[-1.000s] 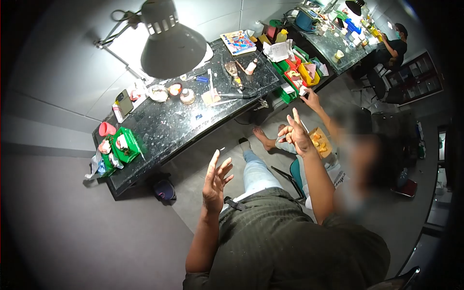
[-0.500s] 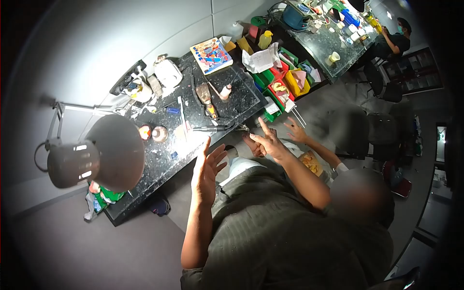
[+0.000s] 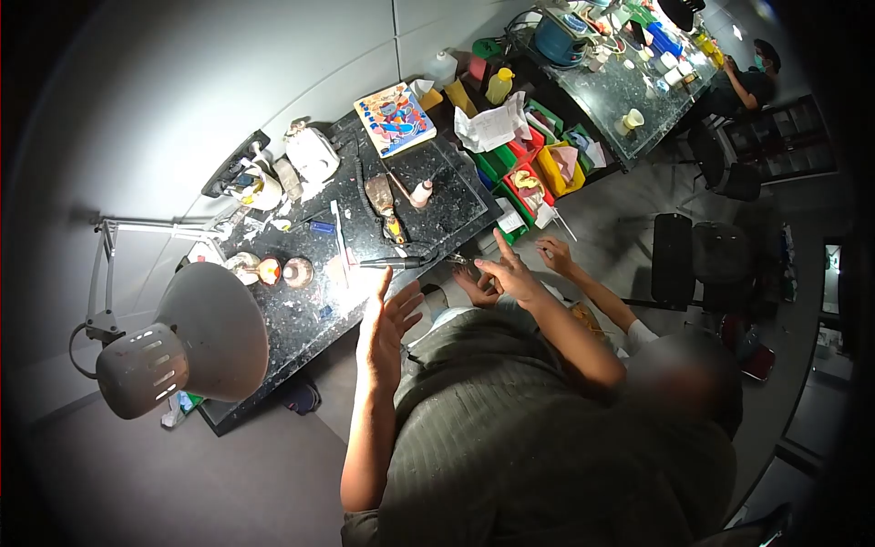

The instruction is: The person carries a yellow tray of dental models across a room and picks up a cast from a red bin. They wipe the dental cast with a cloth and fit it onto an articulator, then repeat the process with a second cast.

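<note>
My left hand is raised in front of the bench edge, fingers extended and palm turned inward, holding nothing. Across from it, my right hand hangs in the air with the index finger stretched out, also holding nothing. A dark pen-shaped handpiece lies on the black speckled bench just beyond my left fingertips. Behind it is a yellow-and-black tool. A thin white stick and a round jar lie further left, near a bright patch of lamp light.
A desk lamp overhangs the bench's left end. A co-worker's hand is close to my right hand. Red, green and yellow bins stand beyond the bench. A patterned book lies at the back. Another person sits at the far table.
The co-worker's hand has gone from spread fingers to more curled ones. My hands remain raised and open, shifted only slightly. The lamp and bench appear shifted as the view moves.
</note>
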`<state>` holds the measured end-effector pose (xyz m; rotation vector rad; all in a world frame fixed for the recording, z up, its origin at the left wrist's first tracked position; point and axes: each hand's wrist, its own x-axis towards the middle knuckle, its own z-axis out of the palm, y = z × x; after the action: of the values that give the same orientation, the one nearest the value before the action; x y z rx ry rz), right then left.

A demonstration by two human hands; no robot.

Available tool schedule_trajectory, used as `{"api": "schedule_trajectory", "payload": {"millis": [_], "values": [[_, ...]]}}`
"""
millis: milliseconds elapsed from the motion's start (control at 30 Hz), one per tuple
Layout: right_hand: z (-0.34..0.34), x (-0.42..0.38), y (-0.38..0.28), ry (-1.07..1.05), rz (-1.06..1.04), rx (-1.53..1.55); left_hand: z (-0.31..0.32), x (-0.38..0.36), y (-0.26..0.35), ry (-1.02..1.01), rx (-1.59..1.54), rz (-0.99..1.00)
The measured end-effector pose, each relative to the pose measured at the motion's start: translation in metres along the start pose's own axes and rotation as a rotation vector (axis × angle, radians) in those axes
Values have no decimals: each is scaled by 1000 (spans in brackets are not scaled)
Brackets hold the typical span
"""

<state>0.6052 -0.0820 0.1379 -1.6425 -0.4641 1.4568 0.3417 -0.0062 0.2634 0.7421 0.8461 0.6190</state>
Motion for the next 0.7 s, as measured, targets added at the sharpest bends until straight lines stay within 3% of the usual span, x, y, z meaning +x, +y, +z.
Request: {"api": "schedule_trajectory", "payload": {"millis": [200,700], "values": [[-33,33,18,112,91,-159,1,4,-7,26,-18,23],[-135,108,50,258,355,-132,1,-2,-18,130,-49,40]]}}
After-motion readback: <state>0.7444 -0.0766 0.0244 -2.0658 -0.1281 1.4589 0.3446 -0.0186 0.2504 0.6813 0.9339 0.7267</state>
